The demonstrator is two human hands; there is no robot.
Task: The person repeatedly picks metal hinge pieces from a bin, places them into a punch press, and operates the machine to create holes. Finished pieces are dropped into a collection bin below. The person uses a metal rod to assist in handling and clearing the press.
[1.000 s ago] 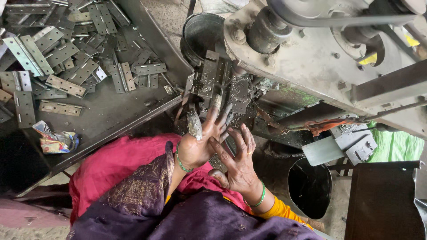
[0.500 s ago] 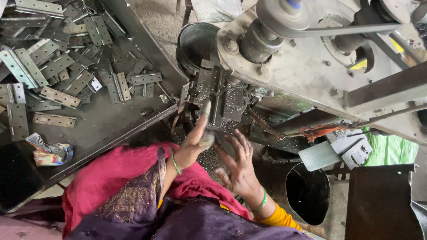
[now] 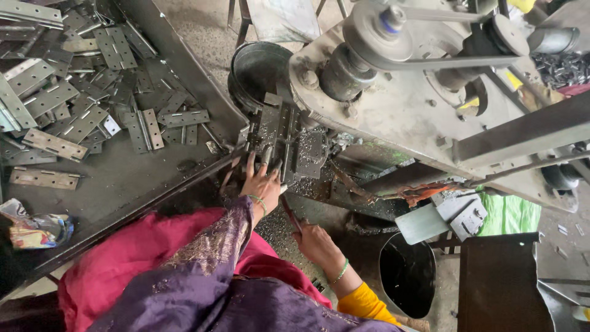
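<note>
Her left hand [image 3: 263, 184] seats a hinge plate [image 3: 271, 132] in the press jig, right hand [image 3: 313, 241] gripping a thin rod [image 3: 290, 213] — next, I reckon, fingers clear.

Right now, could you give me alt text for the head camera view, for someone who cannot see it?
A person's left hand presses a metal hinge plate into a grey belt-driven machine, while the right hand grips a thin lever below. To the left, a metal tray holds a heap of hinge plates.

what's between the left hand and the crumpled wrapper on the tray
In the head view, the tray's raised metal edge and bare tray floor lie between the left hand and the crumpled wrapper.
</note>
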